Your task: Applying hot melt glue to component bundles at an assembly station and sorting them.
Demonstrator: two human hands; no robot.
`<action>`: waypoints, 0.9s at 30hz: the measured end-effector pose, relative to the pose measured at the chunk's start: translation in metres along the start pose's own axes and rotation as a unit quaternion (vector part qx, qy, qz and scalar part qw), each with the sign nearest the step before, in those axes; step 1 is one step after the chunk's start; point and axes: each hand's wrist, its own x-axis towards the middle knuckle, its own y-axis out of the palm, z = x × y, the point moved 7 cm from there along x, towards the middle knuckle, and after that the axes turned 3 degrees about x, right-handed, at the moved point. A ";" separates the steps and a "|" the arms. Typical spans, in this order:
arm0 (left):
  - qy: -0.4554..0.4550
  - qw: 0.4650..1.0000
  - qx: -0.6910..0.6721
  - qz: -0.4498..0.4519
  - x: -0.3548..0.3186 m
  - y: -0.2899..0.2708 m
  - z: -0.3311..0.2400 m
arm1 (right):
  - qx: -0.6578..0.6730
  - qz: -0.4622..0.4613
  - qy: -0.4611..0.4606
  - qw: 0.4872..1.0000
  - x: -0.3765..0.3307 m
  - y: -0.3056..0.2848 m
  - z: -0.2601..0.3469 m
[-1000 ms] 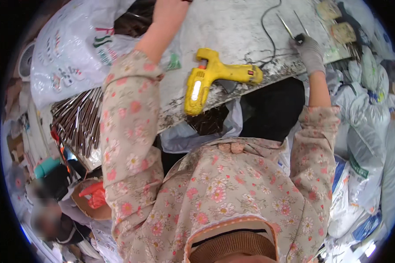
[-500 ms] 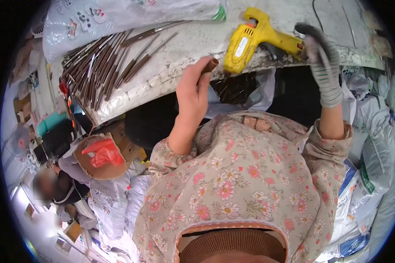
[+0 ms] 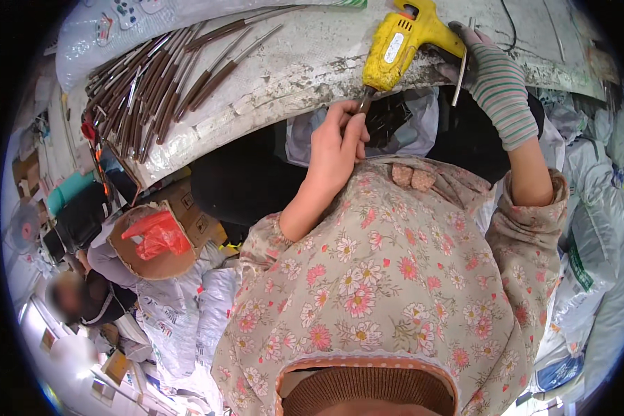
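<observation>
The yellow glue gun (image 3: 390,52) lies at the bench's front edge, its dark nozzle pointing down toward me. My right hand (image 3: 491,76), in a striped glove with dark fingers, is closed round the gun's handle. A thin metal rod (image 3: 464,66) also sticks out along those gloved fingers. Bare, my left hand (image 3: 338,139) pinches a short brown tube-like handle (image 3: 365,105) right at the nozzle tip. Whether the nozzle goes inside the tube cannot be made out.
Several metal rods with brown handles (image 3: 161,90) lie heaped on the white bench (image 3: 284,76), left of the gun. A plastic bag (image 3: 83,52) lies behind them. Below the edge hangs an open bag with dark pieces (image 3: 395,125). A cardboard box (image 3: 177,267) stands lower left; a person sits beyond.
My left hand has moved right and brought the brown handle to the nozzle. The glue gun has shifted slightly up and right. A metal rod now shows at my right hand.
</observation>
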 end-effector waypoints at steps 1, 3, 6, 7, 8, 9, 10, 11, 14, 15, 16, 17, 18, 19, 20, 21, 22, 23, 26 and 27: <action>0.000 1.000 0.000 0.001 -0.001 0.001 0.001 | 0.011 -0.010 0.008 1.000 0.000 -0.003 0.004; 0.011 1.000 -0.017 -0.020 -0.002 0.001 0.003 | 0.020 -0.021 0.020 0.999 -0.002 -0.003 -0.001; 0.023 1.000 -0.005 -0.016 -0.003 0.002 0.001 | 0.066 -0.035 -0.008 0.997 0.000 -0.003 -0.003; 0.024 1.000 -0.005 -0.016 -0.005 0.001 0.001 | 0.066 -0.035 -0.008 0.997 -0.001 -0.003 -0.002; 0.022 1.000 0.000 -0.016 -0.007 0.001 0.001 | 0.052 -0.035 -0.006 0.998 -0.001 -0.004 -0.002; 0.021 1.000 0.005 -0.015 -0.010 0.000 0.000 | 0.038 -0.034 -0.005 0.999 -0.001 -0.005 -0.002; 0.021 1.000 0.005 -0.016 -0.011 -0.002 -0.001 | 0.039 -0.034 -0.006 0.999 -0.001 -0.006 -0.003; 0.019 1.000 0.010 -0.005 -0.013 -0.002 -0.003 | 0.059 -0.035 -0.012 0.998 -0.001 -0.006 -0.003; 0.036 0.999 -0.009 0.006 -0.019 -0.002 -0.005 | 0.086 -0.055 -0.023 0.995 -0.008 -0.013 0.007; 0.056 0.998 -0.033 0.007 -0.020 -0.002 -0.008 | 0.091 -0.076 -0.027 0.993 -0.013 -0.019 0.014; 0.056 0.998 -0.033 0.007 -0.018 -0.002 -0.009 | 0.091 -0.075 -0.027 0.993 -0.020 -0.022 0.020; 0.093 0.994 -0.052 0.002 -0.017 -0.002 -0.014 | 0.226 -0.085 -0.035 0.970 -0.028 -0.025 0.027; 0.129 0.989 -0.071 -0.006 -0.017 -0.004 -0.018 | 0.359 -0.091 -0.044 0.928 -0.037 -0.029 0.037; 0.129 0.989 -0.073 -0.008 -0.016 -0.005 -0.018 | 0.629 -0.035 -0.016 0.776 -0.049 -0.027 0.052; 0.150 0.987 -0.063 -0.002 -0.017 -0.006 -0.021 | 0.679 0.003 0.019 0.734 -0.056 -0.022 0.062; 0.171 0.984 -0.054 0.006 -0.017 -0.006 -0.024 | 0.724 0.040 0.055 0.687 -0.063 -0.017 0.070; 0.170 0.984 -0.055 0.005 -0.017 -0.006 -0.023 | 0.751 0.064 0.043 0.655 -0.069 -0.018 0.078; 0.186 0.982 -0.035 0.009 -0.016 -0.006 -0.025 | 0.778 0.086 0.032 0.621 -0.073 -0.018 0.084; 0.206 0.979 -0.005 0.007 -0.017 -0.005 -0.030 | 0.790 0.105 0.091 0.598 -0.077 -0.008 0.087; 0.211 0.978 0.005 -0.001 -0.017 -0.005 -0.031 | 0.793 0.111 0.110 0.590 -0.078 -0.004 0.087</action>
